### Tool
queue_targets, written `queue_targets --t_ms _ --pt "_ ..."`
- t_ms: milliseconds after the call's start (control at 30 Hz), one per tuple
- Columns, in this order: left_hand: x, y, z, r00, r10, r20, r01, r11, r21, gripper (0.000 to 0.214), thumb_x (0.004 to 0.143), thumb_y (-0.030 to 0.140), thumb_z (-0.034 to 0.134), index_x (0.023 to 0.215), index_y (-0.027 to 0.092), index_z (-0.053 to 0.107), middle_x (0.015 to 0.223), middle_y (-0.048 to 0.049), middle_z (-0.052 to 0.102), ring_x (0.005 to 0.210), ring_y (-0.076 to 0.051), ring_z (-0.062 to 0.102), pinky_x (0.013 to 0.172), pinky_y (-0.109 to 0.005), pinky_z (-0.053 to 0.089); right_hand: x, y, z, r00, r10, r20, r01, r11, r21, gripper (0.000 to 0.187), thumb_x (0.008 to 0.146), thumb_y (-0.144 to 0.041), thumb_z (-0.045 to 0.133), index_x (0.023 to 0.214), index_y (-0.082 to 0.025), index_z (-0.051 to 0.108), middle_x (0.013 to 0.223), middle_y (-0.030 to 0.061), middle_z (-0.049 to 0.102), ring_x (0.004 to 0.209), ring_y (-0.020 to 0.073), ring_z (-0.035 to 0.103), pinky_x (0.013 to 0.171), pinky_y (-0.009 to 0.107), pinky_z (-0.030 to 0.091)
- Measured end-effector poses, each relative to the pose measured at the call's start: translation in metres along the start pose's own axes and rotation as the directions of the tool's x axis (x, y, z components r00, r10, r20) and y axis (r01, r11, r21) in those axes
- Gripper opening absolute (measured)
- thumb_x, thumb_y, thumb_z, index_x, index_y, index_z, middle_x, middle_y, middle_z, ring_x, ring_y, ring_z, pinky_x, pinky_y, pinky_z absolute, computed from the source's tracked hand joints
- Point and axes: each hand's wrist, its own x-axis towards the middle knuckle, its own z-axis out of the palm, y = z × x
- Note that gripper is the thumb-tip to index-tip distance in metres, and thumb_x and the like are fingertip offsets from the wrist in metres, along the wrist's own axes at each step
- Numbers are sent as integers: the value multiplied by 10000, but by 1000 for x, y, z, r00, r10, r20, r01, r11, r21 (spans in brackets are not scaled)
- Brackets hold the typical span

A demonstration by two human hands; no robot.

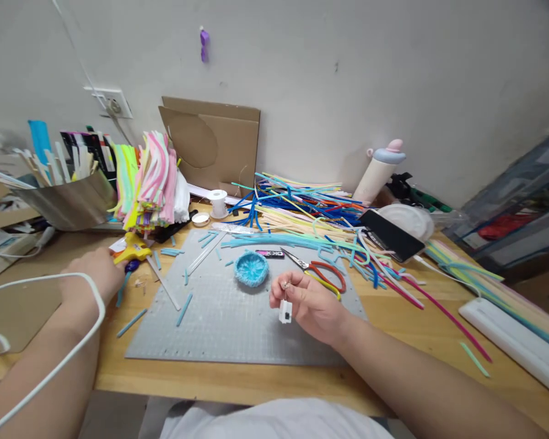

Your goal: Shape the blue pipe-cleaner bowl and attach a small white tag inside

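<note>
At the left, my left hand [94,273] is closed at the handle of a yellow hot glue gun [136,249]; its fingertips are partly hidden. A clear glue stick [165,285] sticks out of the gun over the grey cutting mat [201,335]. Above the mat's right half, my right hand [312,305] pinches a small white piece with a black square [285,312], which hangs below the fingertips. Just beyond this hand lies a light-blue fuzzy bowl shape [251,269]. Scissors [320,272] with red and yellow handles rest behind the right hand.
Loose pipe cleaners [297,213] spread across the back. Bundled pipe cleaners [153,183] stand at the left beside a metal holder [68,201]. A white cable [96,292] loops over my left forearm. A phone [391,235], bottle [379,171] and power strip [507,347] are on the right.
</note>
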Motion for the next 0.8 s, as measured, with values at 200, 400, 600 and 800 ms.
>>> queue_targets --t_ms 200,400,600,800 --pt "-18 8 3 988 -4 -154 42 969 241 513 898 385 282 1096 9 568 992 -260 596 953 -397 548 727 -421 377 0 4 -2 1000 10 4 -10 1000 -30 154 782 -288 730 795 -159 647 772 13 625 728 128 583 705 259 410" --pt "-37 15 -8 925 -5 -380 103 966 238 518 920 318 248 1258 6 486 1073 -271 562 1002 -401 509 800 -476 362 5 9 -8 999 8 -39 -10 999 -40 179 762 -298 747 785 -161 634 761 1 614 713 120 582 677 242 410" --pt "-66 43 0 924 164 -346 -109 979 172 469 942 250 249 1308 30 442 1067 -186 604 996 -293 552 875 -372 402 6 7 -7 997 19 -77 -22 999 -40 208 740 -309 764 778 -162 623 749 -1 610 692 121 584 639 233 417" --pt "-76 66 4 955 106 -278 -137 986 -96 490 954 331 238 1279 35 453 1133 -228 577 1112 -352 515 939 -445 388 6 5 -5 994 26 -102 -31 999 -44 230 726 -319 772 779 -163 613 743 1 605 675 121 583 614 225 415"
